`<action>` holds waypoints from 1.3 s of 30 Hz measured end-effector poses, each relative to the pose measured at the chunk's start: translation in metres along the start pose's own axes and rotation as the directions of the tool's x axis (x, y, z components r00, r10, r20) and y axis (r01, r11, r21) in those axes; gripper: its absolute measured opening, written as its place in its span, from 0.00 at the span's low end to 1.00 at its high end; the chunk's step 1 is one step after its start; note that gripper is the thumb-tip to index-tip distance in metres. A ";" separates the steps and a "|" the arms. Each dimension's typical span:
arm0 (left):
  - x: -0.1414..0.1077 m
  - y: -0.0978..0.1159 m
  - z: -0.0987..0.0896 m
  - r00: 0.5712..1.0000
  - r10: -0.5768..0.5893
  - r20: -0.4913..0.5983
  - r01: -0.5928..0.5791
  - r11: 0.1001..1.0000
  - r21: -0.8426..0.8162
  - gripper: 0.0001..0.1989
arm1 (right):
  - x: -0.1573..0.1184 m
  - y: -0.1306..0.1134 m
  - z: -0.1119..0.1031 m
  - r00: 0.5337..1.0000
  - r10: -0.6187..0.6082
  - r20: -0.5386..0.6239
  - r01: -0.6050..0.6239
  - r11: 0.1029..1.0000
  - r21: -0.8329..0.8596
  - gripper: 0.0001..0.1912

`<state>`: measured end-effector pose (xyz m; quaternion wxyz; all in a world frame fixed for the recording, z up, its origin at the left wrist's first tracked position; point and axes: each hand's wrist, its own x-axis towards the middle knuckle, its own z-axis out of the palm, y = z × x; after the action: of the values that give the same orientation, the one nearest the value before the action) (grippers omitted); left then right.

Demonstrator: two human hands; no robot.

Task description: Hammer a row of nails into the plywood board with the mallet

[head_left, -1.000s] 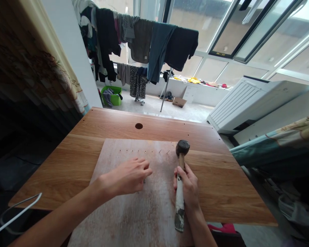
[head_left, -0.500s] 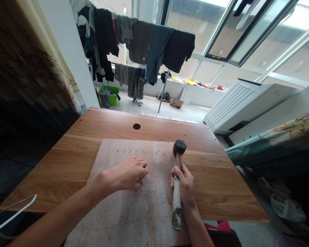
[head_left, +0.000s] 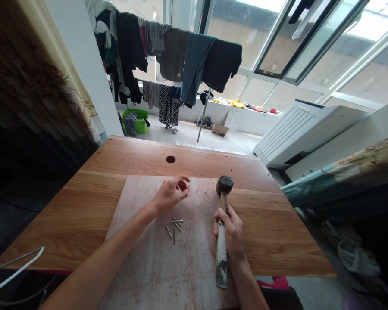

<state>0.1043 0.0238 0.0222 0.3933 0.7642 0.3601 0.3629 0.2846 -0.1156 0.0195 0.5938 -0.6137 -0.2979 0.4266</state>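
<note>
Left hand [head_left: 170, 193] arches over board [head_left: 194, 267]; right hand [head_left: 232, 228] clasps mallet [head_left: 222, 245].

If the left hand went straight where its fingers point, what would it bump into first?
Probably the nearer slanted nail sticking up from the board, just beyond the left hand. Another nail seems to be right at its fingertips, though depth is hard to judge.
</note>
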 end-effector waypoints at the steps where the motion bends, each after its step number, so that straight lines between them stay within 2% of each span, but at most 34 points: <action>1: 0.002 -0.004 0.005 0.999 -0.021 -0.049 0.021 1.000 -0.004 0.09 | 0.000 0.000 0.000 1.000 0.004 -0.003 -0.004 1.000 -0.001 0.20; 4: 0.002 -0.011 0.016 0.994 -0.036 -0.107 0.040 0.999 0.032 0.06 | -0.001 -0.001 0.000 1.000 0.018 -0.006 -0.018 1.000 -0.004 0.20; 14: -0.003 -0.014 0.017 0.998 0.012 -0.065 -0.006 0.996 0.085 0.04 | -0.003 0.000 -0.005 0.999 0.037 0.027 -0.040 0.993 0.110 0.17; 20: -0.003 -0.015 0.018 0.998 -0.017 -0.061 0.021 0.998 0.057 0.03 | -0.005 -0.003 -0.004 0.998 -0.059 -0.014 0.061 0.979 0.196 0.15; 23: -0.004 -0.015 0.018 0.998 -0.026 -0.052 0.029 0.998 0.056 0.04 | -0.009 -0.007 -0.002 0.997 -0.068 0.029 0.061 0.975 0.214 0.11; 27: -0.003 -0.014 0.019 0.997 -0.033 -0.064 0.036 0.998 0.054 0.04 | -0.012 -0.013 0.011 0.993 -0.076 0.091 0.053 0.970 0.237 0.10; 32: -0.002 -0.013 0.018 0.997 -0.052 -0.063 0.055 0.997 0.057 0.04 | -0.012 -0.011 0.029 0.979 -0.099 0.176 0.064 0.978 0.197 0.23; 39: -0.003 -0.010 0.019 0.996 -0.083 -0.038 0.086 0.994 0.070 0.08 | -0.017 -0.002 0.024 0.968 -0.082 0.238 0.051 0.989 0.136 0.15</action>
<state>0.1162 0.0192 0.0043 0.3742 0.7553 0.4119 0.3461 0.2560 -0.1187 0.0261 0.6052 -0.5067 -0.3608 0.4967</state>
